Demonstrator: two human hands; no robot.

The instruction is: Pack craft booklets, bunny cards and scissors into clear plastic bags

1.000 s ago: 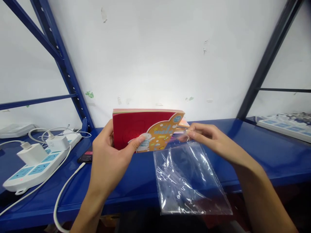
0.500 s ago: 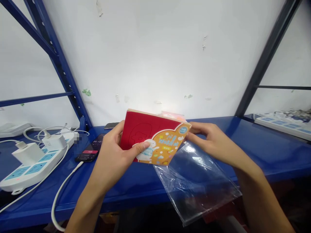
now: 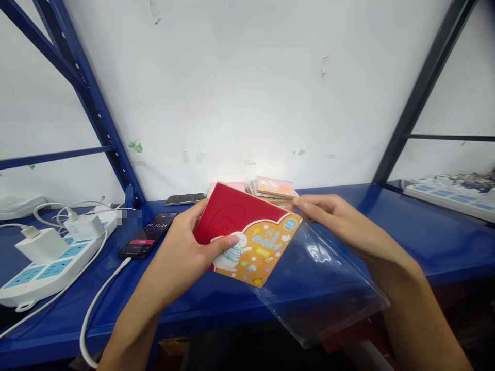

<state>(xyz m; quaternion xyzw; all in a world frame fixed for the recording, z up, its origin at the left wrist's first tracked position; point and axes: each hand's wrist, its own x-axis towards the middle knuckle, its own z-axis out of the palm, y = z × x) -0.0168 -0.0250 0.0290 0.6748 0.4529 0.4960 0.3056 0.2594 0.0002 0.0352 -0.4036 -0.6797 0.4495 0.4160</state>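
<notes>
Room to pass lies along the blue steel shelf (image 3: pixel 348 195) right of the stacked booklets (image 3: pixel 270 188), up to the dark upright (image 3: pixel 421 98). Leftward, the phone (image 3: pixel 147 236), white cable (image 3: pixel 98 293) and power strip (image 3: pixel 50 273) stand in the way.

The blue metal shelf (image 3: pixel 436 242) runs along the white wall; at its left lies a white power strip (image 3: pixel 58 270) with two white chargers (image 3: pixel 42 245) plugged in; a white cable (image 3: pixel 93 299) trails across the shelf; a lit phone (image 3: pixel 147 235) shows a timer; a second, dark phone (image 3: pixel 184 199) lies behind it; beside that sits a stack of booklets (image 3: pixel 270 188); a second white power strip (image 3: pixel 444 198) lies far right.
</notes>
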